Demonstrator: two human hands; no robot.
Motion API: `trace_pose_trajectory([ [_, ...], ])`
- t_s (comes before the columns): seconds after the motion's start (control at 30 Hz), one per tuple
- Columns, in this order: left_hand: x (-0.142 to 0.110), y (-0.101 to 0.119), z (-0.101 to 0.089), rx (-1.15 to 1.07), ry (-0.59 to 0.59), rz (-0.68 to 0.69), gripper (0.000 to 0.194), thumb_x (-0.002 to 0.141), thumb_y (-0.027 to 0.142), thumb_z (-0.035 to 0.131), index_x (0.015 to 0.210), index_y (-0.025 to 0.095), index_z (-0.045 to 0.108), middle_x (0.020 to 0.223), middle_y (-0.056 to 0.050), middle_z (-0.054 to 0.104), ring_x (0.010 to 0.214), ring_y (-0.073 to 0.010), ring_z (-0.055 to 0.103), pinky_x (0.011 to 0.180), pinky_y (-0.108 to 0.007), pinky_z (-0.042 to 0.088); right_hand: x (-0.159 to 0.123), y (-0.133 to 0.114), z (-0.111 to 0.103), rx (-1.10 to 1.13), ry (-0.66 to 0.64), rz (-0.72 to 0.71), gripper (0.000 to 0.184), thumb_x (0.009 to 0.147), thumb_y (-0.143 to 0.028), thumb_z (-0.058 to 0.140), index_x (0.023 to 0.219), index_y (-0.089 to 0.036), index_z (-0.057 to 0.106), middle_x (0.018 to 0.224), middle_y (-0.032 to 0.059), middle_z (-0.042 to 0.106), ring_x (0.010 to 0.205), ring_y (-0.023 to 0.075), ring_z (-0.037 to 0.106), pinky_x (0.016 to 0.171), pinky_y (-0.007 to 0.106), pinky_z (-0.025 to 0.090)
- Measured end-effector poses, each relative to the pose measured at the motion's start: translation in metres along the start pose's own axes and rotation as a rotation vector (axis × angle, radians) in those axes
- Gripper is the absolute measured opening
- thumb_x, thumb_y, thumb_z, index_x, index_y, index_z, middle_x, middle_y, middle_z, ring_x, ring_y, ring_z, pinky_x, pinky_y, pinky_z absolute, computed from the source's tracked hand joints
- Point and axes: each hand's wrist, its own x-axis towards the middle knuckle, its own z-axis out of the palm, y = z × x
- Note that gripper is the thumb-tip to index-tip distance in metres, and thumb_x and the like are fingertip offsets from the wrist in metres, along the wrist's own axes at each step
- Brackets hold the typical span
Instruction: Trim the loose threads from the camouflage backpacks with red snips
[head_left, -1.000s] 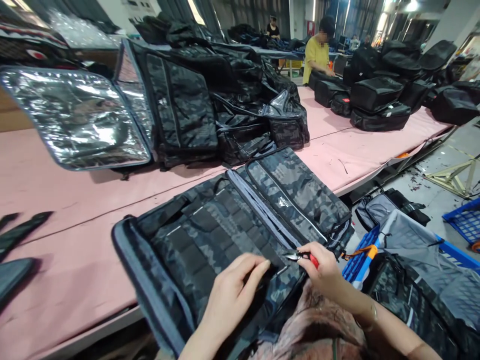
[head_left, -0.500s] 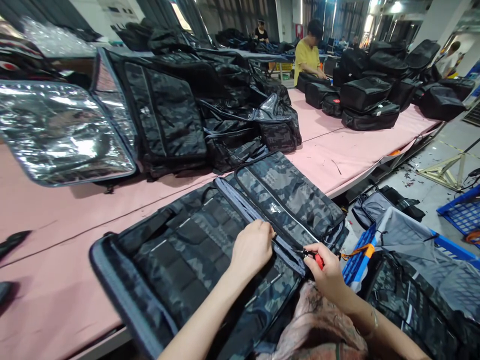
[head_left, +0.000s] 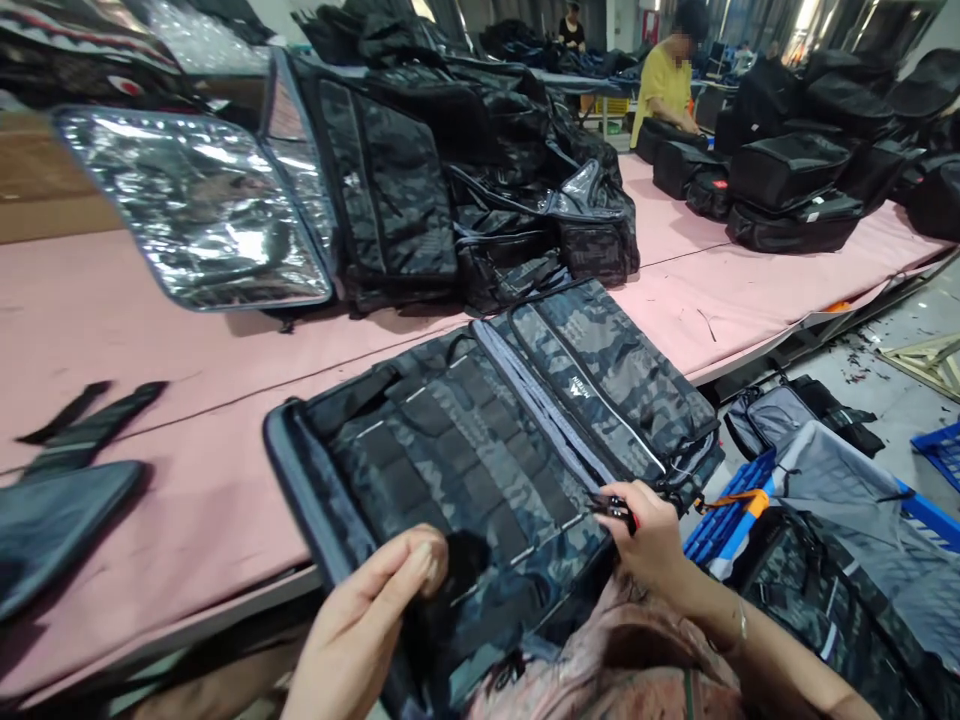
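Observation:
A dark camouflage backpack (head_left: 589, 385) lies spread over the table's front edge, with a grey-lined zip opening across its middle. My right hand (head_left: 651, 530) is closed around small black-and-red thread snips (head_left: 611, 509), just above the bag near that opening. Over the bag's near left part, my left hand (head_left: 375, 610) is closed, thumb against the fingers. Whatever it pinches, if anything, is too small to make out. Webbing rows (head_left: 457, 455) run across the panel between my hands.
Camouflage bags, one with a silver-lined flap (head_left: 210, 215), stand behind on the pink table (head_left: 217, 350). Black bags (head_left: 795, 170) are piled at far right near a person in yellow (head_left: 664, 85). A lined blue crate (head_left: 840, 480) stands at right; a dark strapped piece (head_left: 67, 520) lies left.
My left hand has left the zip opening and moved left and toward me, over the near part of the bag. My right hand still grips the snips. The view has shifted left.

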Motion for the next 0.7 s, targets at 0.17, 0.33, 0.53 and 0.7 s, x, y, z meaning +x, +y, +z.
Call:
trace_pose_trajectory([
  [0.17, -0.016, -0.018, 0.001, 0.402, -0.038, 0.192, 0.04, 0.073, 0.046, 0.059, 0.106, 0.023, 0.053, 0.101, -0.004, 0.062, 0.092, -0.0195, 0.059, 0.083, -0.031, 0.048, 0.042, -0.022, 0.01, -0.074, 0.056, -0.121, 0.021, 0.08, -0.015, 0.044, 0.093, -0.018, 0.061, 0.077, 0.0037, 0.06, 0.071, 0.0152, 0.057, 0.064, 0.023, 0.042],
  [0.33, -0.011, -0.025, 0.003, 0.645, 0.06, 0.388, 0.038, 0.08, 0.046, 0.05, 0.109, 0.023, 0.055, 0.109, -0.007, 0.062, 0.101, -0.0215, 0.058, 0.09, -0.036, 0.047, 0.092, -0.027, 0.024, -0.093, 0.098, -0.187, 0.022, 0.079, -0.013, 0.044, 0.092, -0.018, 0.06, 0.082, 0.0039, 0.06, 0.077, 0.0162, 0.057, 0.067, 0.024, 0.042],
  [0.53, 0.001, -0.016, 0.022, 0.592, 0.14, 0.459, 0.029, 0.082, 0.042, 0.048, 0.099, 0.023, 0.062, 0.099, -0.005, 0.064, 0.091, -0.0175, 0.061, 0.082, -0.029, 0.05, 0.105, -0.025, 0.028, 0.007, 0.172, -0.103, 0.014, 0.083, -0.024, 0.05, 0.091, -0.016, 0.058, 0.086, 0.0058, 0.06, 0.081, 0.0182, 0.056, 0.073, 0.029, 0.044],
  [0.7, 0.0, -0.023, 0.038, 0.584, 0.18, 0.525, 0.022, 0.082, 0.037, 0.05, 0.088, 0.021, 0.063, 0.092, -0.006, 0.064, 0.087, -0.0172, 0.06, 0.078, -0.029, 0.05, 0.056, -0.03, 0.022, 0.149, 0.114, -0.015, 0.031, 0.085, -0.029, 0.049, 0.114, -0.017, 0.048, 0.104, 0.0092, 0.058, 0.092, 0.018, 0.056, 0.083, 0.031, 0.045],
])
